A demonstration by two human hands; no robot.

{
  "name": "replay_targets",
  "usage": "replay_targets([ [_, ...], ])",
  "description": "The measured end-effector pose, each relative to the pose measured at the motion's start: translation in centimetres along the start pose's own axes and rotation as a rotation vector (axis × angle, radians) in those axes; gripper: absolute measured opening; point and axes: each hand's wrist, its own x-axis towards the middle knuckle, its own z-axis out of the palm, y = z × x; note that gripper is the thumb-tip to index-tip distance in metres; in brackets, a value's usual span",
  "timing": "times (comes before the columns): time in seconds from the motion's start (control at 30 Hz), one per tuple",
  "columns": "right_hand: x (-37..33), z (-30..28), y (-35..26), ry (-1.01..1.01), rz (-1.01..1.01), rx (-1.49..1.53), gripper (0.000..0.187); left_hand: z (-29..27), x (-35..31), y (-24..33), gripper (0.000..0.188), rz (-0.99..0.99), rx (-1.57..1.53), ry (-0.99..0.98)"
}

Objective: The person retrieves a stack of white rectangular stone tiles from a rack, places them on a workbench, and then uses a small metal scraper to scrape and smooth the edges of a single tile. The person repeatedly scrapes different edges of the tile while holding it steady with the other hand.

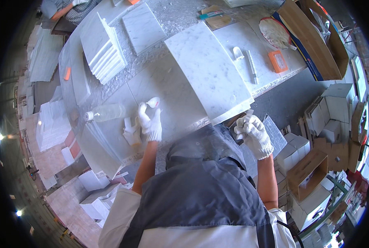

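Note:
Both hands wear white knit gloves. My left hand point(151, 124) is closed around a small white squeeze bottle point(153, 102) with a red mark, above the dusty table. My right hand point(253, 134) is closed by the table's front edge, next to the corner of a white marble tile point(209, 68). A small pale piece shows at its fingertips, too unclear to name. That tile lies on another, their corners jutting past the edge. Left of my left hand lie a crumpled white glove point(131, 133) and a clear plastic bottle point(108, 112) on its side.
A stack of tiles point(104, 49) and a single tile point(143, 28) are at the far left. Toward the right lie a white tube point(251, 68), an orange block point(278, 61) and a round dish of pale paste point(274, 32). An open cardboard box point(316, 39) stands beyond. Another person point(79, 10) is at far left.

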Motion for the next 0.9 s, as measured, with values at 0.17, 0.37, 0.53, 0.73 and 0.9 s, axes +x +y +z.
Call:
replay_targets([
  [0.17,-0.3,-1.0,-0.9,0.023,-0.098,0.11,0.026,-4.1,-4.0,7.9,0.064,0.331,0.046,-0.023],
  [0.37,1.4,-0.9,-2.4,0.038,-0.103,0.151,0.029,3.0,2.2,18.4,0.04,0.717,0.028,-0.321],
  [0.53,1.3,-1.8,-3.8,0.05,-0.135,0.119,0.03,11.6,7.8,19.9,0.059,1.142,0.409,-0.572],
  [0.73,-0.8,-4.8,-4.2,0.16,-0.198,0.197,0.029,11.5,22.2,20.2,0.069,0.535,0.872,-0.323],
  [0.9,-0.1,-4.9,-4.1,0.199,-0.221,0.209,0.031,11.8,17.9,18.2,0.07,0.919,0.693,-0.447],
])
